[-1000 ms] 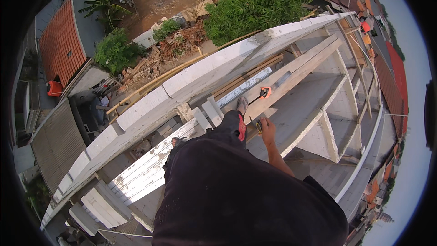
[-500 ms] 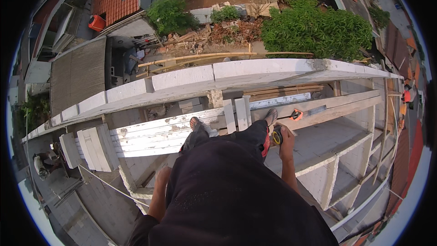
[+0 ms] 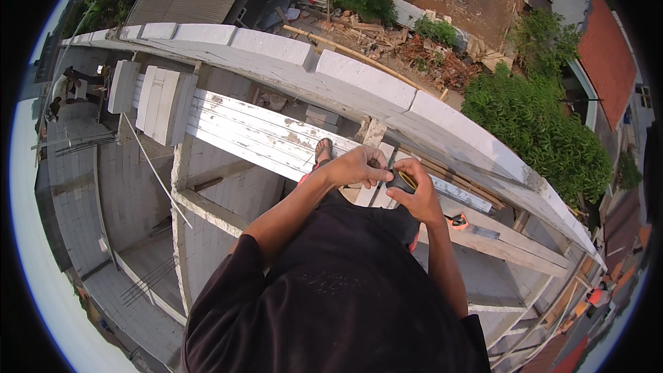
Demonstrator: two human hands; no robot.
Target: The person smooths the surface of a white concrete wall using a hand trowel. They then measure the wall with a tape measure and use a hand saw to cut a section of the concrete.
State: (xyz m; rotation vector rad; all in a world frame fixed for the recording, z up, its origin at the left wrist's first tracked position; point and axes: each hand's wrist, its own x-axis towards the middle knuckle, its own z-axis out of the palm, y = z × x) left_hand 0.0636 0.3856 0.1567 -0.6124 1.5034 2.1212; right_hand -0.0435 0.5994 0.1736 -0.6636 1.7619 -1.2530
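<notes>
A black and yellow tape measure (image 3: 400, 181) is held in front of my body, in the grip of my right hand (image 3: 423, 197). My left hand (image 3: 360, 168) is closed in a pinch at the near-left edge of that tape measure; its fingertips hide what part they grip. Below the hands, light-coloured boards (image 3: 378, 192) lie across the walkway. To the right of my right forearm, a handsaw with an orange and black handle (image 3: 458, 221) rests on a long wooden plank (image 3: 518, 243).
I stand high up, one sandalled foot (image 3: 323, 150) on white, stained planks (image 3: 255, 131). Grey blocks (image 3: 162, 105) are stacked at their left end. A white block wall (image 3: 366, 86) curves along the far side. Concrete beams (image 3: 210, 211) frame deep drops. Another person (image 3: 599, 295) is at far right.
My view has turned left. My left hand has risen from my side to the tape measure, and my right hand has brought the tape measure in from the right.
</notes>
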